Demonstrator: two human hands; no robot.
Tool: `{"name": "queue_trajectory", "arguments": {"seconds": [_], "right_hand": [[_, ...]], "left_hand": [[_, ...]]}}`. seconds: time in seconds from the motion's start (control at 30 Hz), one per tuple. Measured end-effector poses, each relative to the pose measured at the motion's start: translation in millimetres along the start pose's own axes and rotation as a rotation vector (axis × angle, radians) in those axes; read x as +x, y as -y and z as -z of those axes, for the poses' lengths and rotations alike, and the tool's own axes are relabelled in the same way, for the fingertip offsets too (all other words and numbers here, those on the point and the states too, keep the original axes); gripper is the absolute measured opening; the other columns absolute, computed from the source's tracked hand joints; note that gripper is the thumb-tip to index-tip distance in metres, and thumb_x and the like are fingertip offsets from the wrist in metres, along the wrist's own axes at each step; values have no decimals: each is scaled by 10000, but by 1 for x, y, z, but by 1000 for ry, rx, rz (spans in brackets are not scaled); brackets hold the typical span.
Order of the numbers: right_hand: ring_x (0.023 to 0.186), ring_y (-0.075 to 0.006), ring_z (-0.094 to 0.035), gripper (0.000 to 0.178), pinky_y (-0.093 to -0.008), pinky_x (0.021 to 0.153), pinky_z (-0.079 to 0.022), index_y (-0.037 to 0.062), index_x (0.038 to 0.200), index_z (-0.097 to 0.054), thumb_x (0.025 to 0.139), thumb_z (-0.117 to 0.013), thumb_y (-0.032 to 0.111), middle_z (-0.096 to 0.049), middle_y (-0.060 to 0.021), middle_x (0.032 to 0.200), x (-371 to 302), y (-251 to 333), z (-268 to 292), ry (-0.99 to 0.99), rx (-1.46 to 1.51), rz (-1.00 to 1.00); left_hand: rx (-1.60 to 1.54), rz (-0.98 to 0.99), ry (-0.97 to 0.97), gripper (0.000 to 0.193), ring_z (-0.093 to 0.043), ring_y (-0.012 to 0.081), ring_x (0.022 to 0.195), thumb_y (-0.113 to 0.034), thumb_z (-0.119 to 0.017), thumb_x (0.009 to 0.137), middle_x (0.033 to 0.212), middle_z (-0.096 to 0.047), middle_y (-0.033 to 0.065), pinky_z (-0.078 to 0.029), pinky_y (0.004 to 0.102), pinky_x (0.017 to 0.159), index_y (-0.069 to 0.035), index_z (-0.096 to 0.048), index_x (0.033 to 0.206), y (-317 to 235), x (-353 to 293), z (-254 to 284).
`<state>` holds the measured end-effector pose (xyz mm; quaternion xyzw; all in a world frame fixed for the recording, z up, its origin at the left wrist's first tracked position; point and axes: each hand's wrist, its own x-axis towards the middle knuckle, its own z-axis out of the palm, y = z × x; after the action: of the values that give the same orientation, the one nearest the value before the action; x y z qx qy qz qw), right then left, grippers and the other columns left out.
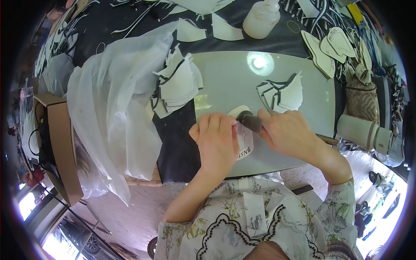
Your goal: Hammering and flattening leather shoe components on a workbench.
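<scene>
Pressing down on a white cut piece, the left hand lies flat with fingers together and extended toward 12 o'clock, pinning the piece to the pale plate on the worktop.

At 9 o'clock of the left hand, a sheet of clear plastic drapes over the worktop edge beside a cardboard box. At 11 o'clock, a stack of white pieces with dark edging sits at the plate's left border.

The cut piece lies between the two hands, mostly covered by the left fingers; its rounded top shows just at 12 o'clock of them.

The right hand is closed around a dark-headed tool, the head touching the piece at its upper edge; a wooden handle end projects at 4 o'clock of the wrist. At 12 o'clock of this hand lies a second, smaller stack. A white bottle stands at the far edge, paper patterns at 1 o'clock.

Hazards, as judged:
- The tool head works just beside the left fingertips; a slip toward 9 o'clock would strike them.
- Uneven hold-down pressure may let the piece shift, so that the tool works off its line.
- The plastic hangs loosely; a forearm catching it could drag the left stack off.
</scene>
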<state>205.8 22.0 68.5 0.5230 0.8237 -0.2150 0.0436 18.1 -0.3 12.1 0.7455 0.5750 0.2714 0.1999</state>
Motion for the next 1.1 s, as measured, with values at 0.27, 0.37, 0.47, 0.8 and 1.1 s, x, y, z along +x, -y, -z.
{"name": "queue_trajectory", "arguments": {"seconds": [0.27, 0.37, 0.47, 0.8, 1.1], "right_hand": [[527, -320, -635, 320, -409, 467, -485, 20, 840, -526, 929, -602, 318, -609, -129, 573, 1, -3, 3, 36, 20, -7], [535, -327, -634, 307, -423, 486, -487, 21, 860, -524, 934, -595, 311, -610, -126, 577, 1, -7, 6, 37, 44, 17], [537, -333, -629, 293, -439, 500, -483, 28, 873, -519, 940, -586, 306, -612, -121, 583, 5, -8, 8, -10, 128, 30], [509, -319, -612, 290, -412, 463, -462, 35, 863, -512, 928, -607, 301, -589, -95, 556, 6, -2, 12, 48, -20, 101], [475, -300, -601, 325, -402, 437, -451, 31, 829, -532, 919, -620, 331, -573, -96, 525, 10, -5, 5, 29, -32, 135]], "left_hand": [[145, -254, -128, 255, -582, 219, 919, -93, -700, 773, 945, -625, -4, -359, 379, 830, -95, -693, 1028, 10, -19, -5], [255, -296, -116, 267, -585, 204, 942, -103, -706, 763, 984, -616, -1, -365, 374, 844, -88, -708, 1030, 10, -24, -7], [254, -306, -116, 257, -587, 207, 950, -96, -699, 757, 1018, -608, 16, -369, 380, 843, -84, -710, 1014, 11, -24, -9], [223, -295, -94, 240, -590, 218, 956, -78, -691, 738, 1031, -604, 28, -369, 387, 843, -64, -688, 978, 7, -23, -5], [178, -263, -122, 252, -592, 213, 954, -82, -704, 729, 1002, -616, 21, -368, 387, 851, -78, -701, 981, 10, -22, -6]]}}
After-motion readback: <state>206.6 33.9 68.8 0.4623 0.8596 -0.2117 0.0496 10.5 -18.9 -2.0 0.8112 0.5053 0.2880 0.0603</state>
